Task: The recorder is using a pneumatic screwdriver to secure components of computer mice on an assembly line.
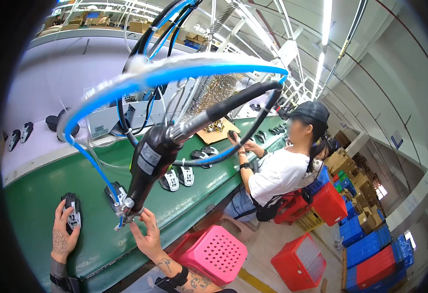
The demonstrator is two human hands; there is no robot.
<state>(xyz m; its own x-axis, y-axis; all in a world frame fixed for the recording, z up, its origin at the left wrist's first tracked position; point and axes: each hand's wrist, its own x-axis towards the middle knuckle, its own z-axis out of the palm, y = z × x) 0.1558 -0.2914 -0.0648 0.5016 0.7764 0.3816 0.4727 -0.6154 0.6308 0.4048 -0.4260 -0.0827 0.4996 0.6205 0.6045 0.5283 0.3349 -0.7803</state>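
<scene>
At the near left of the green bench, my left hand (62, 233) grips a partly assembled computer mouse (71, 211), black with a pale underside part, lying on the surface. My right hand (148, 235) has its thumb and fingers closed at the lower tip of a black electric screwdriver (148, 163). The screwdriver hangs on a cable and slants down across the middle. A blue air tube (89, 161) runs to its nose. Behind the tool lies another mouse (116, 191), partly hidden by it.
More mice (186, 176) lie farther along the green bench (43, 178). A co-worker (285, 171) in a white shirt sits to the right, handling a dark part. A pink stool (219, 254) and a red crate (299, 261) stand on the floor. Black mouse parts (26, 132) rest on the left ledge.
</scene>
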